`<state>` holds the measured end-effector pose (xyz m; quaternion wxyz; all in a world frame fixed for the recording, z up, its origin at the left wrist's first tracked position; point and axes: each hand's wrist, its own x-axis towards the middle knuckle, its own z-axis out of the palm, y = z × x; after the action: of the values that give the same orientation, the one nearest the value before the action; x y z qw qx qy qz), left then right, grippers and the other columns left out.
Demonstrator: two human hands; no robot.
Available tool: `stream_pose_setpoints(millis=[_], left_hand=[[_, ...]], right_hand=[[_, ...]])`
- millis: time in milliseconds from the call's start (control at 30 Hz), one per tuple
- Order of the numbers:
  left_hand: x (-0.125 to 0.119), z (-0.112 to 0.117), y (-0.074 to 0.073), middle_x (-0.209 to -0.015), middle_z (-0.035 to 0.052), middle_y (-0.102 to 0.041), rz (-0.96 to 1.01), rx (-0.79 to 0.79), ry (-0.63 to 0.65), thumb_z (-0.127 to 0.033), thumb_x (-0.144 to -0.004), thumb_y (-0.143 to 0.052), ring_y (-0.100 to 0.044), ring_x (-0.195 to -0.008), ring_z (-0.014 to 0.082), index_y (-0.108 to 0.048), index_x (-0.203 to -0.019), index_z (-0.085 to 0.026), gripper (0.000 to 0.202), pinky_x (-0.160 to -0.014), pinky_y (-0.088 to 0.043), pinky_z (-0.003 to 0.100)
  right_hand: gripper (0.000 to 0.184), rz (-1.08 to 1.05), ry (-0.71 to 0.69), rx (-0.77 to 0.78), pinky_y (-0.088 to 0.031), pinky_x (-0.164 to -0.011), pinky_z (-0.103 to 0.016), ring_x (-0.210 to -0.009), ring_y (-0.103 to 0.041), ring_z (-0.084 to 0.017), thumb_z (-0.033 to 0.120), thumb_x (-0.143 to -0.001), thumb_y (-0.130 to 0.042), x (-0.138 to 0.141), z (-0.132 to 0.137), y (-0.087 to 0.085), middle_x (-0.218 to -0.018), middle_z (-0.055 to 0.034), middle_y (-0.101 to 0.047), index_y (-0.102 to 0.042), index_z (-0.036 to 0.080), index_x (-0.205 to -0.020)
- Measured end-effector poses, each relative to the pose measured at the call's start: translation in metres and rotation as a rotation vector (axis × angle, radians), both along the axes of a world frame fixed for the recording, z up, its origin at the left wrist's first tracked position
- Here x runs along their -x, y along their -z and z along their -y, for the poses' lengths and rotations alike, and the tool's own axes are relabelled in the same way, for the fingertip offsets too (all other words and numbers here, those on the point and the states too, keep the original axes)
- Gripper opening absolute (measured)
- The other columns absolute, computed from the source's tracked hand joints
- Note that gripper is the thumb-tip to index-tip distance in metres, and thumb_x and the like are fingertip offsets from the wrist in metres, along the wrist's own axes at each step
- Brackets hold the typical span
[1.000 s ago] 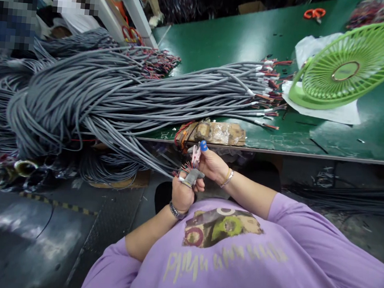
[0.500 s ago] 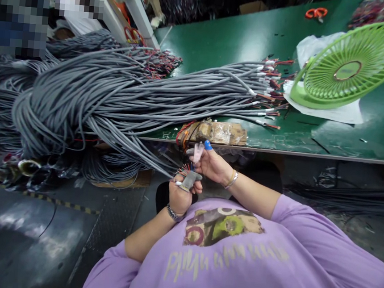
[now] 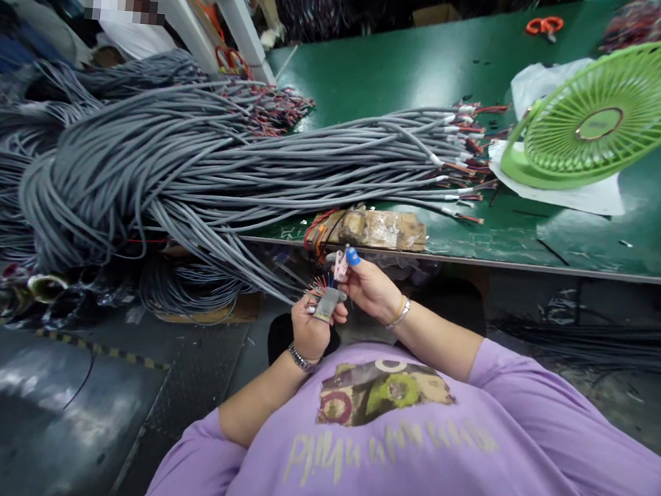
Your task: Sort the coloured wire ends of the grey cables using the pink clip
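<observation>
Just below the table [image 3: 567, 246] edge at centre frame, the left hand [image 3: 312, 327] was clenched round the light, limp grey cable [image 3: 272, 291], sensibly behind its fragile fanned wires [image 3: 320, 284], while the right hand [image 3: 368, 288] pinched a small pale clip [image 3: 340, 266]

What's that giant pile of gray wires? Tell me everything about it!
The gray cable bundle is many thin, round, rubbery-looking cables lying side by side across the green table. On the left they droop over the table edge in loops. Their far ends, near the green fan, are stripped, showing red and white wires. One cable end reaches the left hand, whose fingers pinch it.
</observation>
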<state>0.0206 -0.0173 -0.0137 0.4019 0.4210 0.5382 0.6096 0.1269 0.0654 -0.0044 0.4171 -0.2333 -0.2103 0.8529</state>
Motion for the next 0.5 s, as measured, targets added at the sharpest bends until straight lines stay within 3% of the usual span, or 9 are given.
stream_pose_setpoints(millis=[267,500], left_hand=[[0.0016,0.0007,0.0082,-0.055,0.0020,-0.067,0.005,0.033,0.026,-0.039,-0.079,-0.065,-0.059,-0.041,0.0105,-0.066,-0.068,-0.015,0.026,-0.037,-0.041,0.018],[0.0000,0.0003,0.0035,-0.054,0.0018,-0.066,0.000,0.027,0.021,-0.043,-0.078,-0.065,-0.059,-0.041,0.0104,-0.065,-0.069,-0.015,0.029,-0.037,-0.040,0.018]], right_hand=[[0.040,0.007,0.001,0.029,-0.035,-0.049,-0.019,-0.055,-0.041,-0.007,0.052,-0.073,-0.075,0.0007,0.0019,-0.0035,-0.064,0.0013,-0.055,-0.066,0.014,-0.074],[0.041,0.030,0.030,0.023,-0.034,-0.048,-0.019,-0.055,-0.043,-0.007,0.053,-0.068,-0.078,0.0013,0.0018,-0.0036,-0.063,0.0013,-0.056,-0.068,0.014,-0.077]])
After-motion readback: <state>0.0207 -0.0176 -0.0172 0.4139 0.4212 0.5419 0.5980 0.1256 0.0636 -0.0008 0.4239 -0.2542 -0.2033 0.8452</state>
